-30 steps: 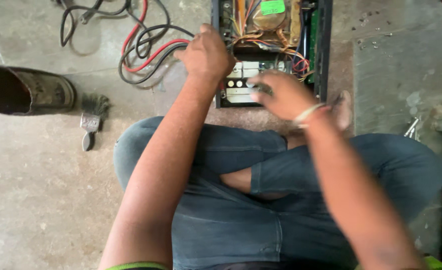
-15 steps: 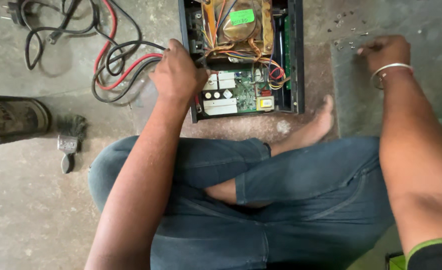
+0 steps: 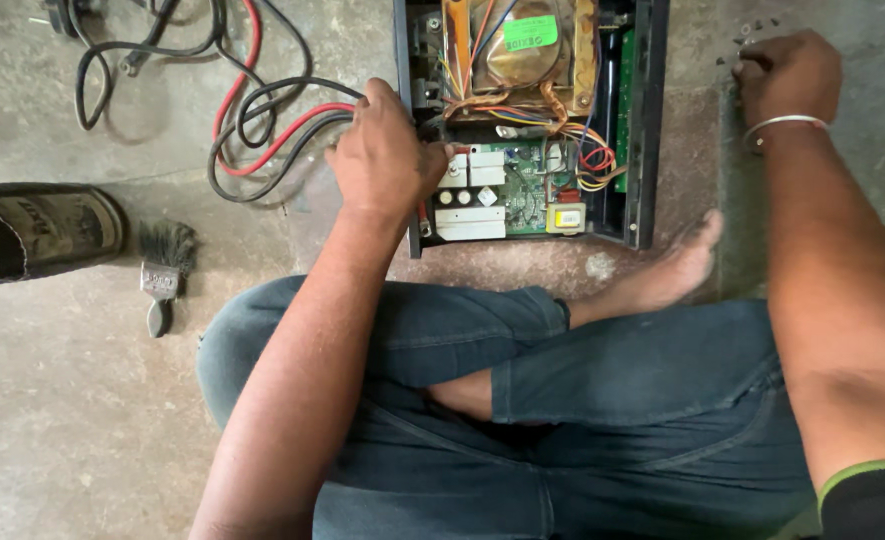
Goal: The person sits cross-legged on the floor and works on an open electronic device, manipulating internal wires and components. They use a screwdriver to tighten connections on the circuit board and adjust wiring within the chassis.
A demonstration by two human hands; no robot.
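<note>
An open black electronics case lies on the concrete floor in front of my crossed legs. Inside it are a copper-wound transformer and a green circuit board. My left hand grips the case's left wall, fingers curled over the edge by the white parts. My right hand is off to the right of the case, on a grey mat. Its fingertips are pinched on a small dark screw, with several more lying loose beside it.
Red and black cables coil on the floor left of the case. A small paintbrush and a dark open tin lie at the left. My bare foot rests just below the case's right corner.
My right hand left the circuit board and moved right to the screws on the mat. My left hand stayed on the case's left edge. The view shifted slightly.
</note>
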